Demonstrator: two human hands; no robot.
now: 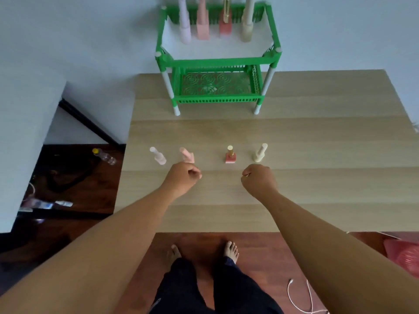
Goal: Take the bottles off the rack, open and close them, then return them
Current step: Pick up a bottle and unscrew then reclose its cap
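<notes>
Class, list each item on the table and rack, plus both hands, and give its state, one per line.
Lilac round bottle: capped, on table.
Pink square bottle: capped, on table.
Red gold-capped bottle: capped, upright.
Cream round bottle: capped, on table.
Green plastic two-tier rack: both shelves bare.
Left hand: fisted, holding nothing.
Right hand: fisted, holding nothing.

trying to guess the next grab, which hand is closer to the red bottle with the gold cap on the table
Right, narrowly. The right hand is a closed fist just below and right of the red bottle; the left hand sits farther off, below and left, beside the pink bottle.

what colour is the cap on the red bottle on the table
Gold with a pale top, on the red bottle; the head view shows it.
</notes>
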